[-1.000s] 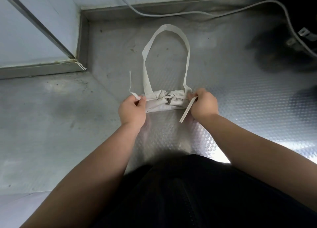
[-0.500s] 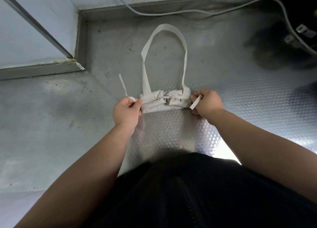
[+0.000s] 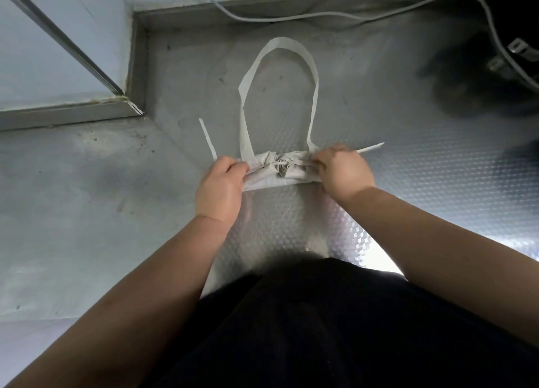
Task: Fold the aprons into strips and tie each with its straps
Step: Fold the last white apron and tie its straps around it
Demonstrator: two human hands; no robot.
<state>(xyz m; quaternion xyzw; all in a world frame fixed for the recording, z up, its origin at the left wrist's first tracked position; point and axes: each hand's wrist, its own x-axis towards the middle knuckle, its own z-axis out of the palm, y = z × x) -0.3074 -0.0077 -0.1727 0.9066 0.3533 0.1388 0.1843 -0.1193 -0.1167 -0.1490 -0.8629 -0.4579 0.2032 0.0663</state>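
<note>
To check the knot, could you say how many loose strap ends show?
2: left end juts up from the left hand, right end points right from the right hand; more may be hidden.

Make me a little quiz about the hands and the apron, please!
1. True or false: the apron lies spread out flat.
2. What do the left hand and the right hand each pinch? A) a strap B) the cable C) nothing
3. Fill in: the knot sits in the ___ of the apron.
Key: 1 false, it is bunched into a strip. 2 A. 3 middle.
</note>
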